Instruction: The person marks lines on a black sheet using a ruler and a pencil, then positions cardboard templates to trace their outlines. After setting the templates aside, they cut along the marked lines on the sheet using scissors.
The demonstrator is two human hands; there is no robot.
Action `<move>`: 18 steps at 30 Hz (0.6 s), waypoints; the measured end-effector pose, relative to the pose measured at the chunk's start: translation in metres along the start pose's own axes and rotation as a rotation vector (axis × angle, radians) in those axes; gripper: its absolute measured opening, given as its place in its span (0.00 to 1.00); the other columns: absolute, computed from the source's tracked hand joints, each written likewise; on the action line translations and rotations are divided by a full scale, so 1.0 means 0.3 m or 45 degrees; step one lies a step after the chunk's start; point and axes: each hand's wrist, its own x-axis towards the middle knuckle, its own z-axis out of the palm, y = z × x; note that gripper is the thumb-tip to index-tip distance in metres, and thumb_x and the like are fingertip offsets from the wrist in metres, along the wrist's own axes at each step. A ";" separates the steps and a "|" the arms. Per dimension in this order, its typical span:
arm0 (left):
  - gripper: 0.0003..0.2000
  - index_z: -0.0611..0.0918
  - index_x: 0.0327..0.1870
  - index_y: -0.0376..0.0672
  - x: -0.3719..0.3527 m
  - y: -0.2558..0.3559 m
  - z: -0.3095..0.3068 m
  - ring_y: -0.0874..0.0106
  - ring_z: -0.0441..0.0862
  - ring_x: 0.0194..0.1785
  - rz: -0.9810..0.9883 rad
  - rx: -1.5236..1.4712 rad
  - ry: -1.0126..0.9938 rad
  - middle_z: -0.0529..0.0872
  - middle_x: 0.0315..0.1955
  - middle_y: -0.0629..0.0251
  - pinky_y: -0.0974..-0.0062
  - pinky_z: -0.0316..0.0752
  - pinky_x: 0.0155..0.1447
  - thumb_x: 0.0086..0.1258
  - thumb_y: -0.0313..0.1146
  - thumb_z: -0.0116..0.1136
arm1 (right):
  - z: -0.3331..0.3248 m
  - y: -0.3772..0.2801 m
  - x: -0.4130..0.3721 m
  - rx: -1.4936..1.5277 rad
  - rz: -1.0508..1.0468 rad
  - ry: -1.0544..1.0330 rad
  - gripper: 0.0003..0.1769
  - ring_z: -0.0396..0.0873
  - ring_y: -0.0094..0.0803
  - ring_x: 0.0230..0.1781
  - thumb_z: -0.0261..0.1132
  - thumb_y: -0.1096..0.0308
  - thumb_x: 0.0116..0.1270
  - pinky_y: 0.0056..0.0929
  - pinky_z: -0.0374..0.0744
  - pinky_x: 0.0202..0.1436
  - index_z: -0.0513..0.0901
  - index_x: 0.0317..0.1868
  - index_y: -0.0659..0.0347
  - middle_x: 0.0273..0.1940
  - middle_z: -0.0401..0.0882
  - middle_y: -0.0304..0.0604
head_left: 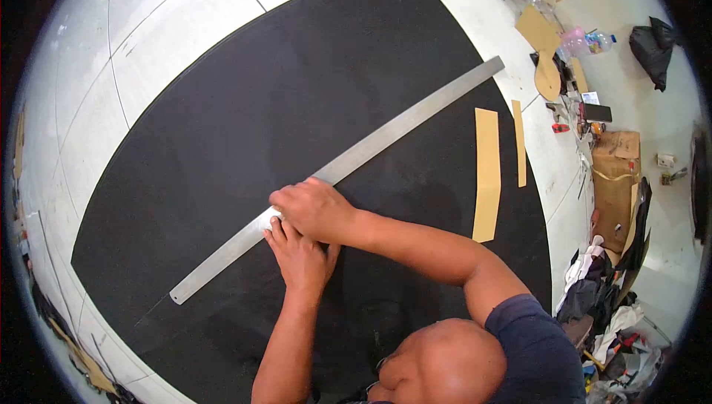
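A long metal ruler (404, 123) lies diagonally across a large black sheet (222, 122) with curved edges. My right hand (315, 209) rests on the ruler near its middle, fingers curled down; whatever they may hold is hidden. Just below it, my left hand (300, 259) presses its outstretched fingertips on the ruler's lower edge. The two hands touch or overlap. Past the ruler's lower left end, a thin faint line runs on over the black sheet. Two tan strips, one wide (486, 174) and one narrow (519, 144), lie at the right of the sheet.
White floor tiles (167, 48) surround the sheet. Along the right are a cardboard box (615, 159), a plastic bottle (597, 42), a black bag (653, 55), a phone-like dark object (597, 112) and heaped scraps (615, 345). A rounded bare body part (452, 359) fills the bottom.
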 end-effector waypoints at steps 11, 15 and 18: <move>0.36 0.73 0.74 0.44 -0.096 -0.121 -0.030 0.43 0.66 0.70 0.066 0.028 0.186 0.72 0.64 0.40 0.47 0.60 0.75 0.69 0.55 0.65 | -0.137 0.140 -0.342 -0.544 0.471 0.431 0.17 0.74 0.51 0.67 0.60 0.62 0.76 0.60 0.64 0.72 0.78 0.61 0.56 0.59 0.81 0.50; 0.36 0.73 0.73 0.45 -0.040 -0.245 -0.037 0.44 0.65 0.69 0.048 0.021 0.252 0.71 0.64 0.42 0.42 0.57 0.74 0.68 0.55 0.65 | -0.078 0.169 -0.233 -0.523 0.359 0.447 0.18 0.70 0.53 0.70 0.59 0.60 0.77 0.68 0.60 0.73 0.77 0.62 0.57 0.63 0.78 0.52; 0.35 0.74 0.73 0.45 0.083 -0.338 -0.067 0.44 0.65 0.69 0.082 0.009 0.315 0.72 0.64 0.42 0.47 0.59 0.74 0.68 0.52 0.66 | -0.071 0.222 -0.079 -0.484 0.306 0.456 0.17 0.68 0.53 0.73 0.58 0.59 0.78 0.69 0.59 0.74 0.77 0.60 0.58 0.64 0.78 0.52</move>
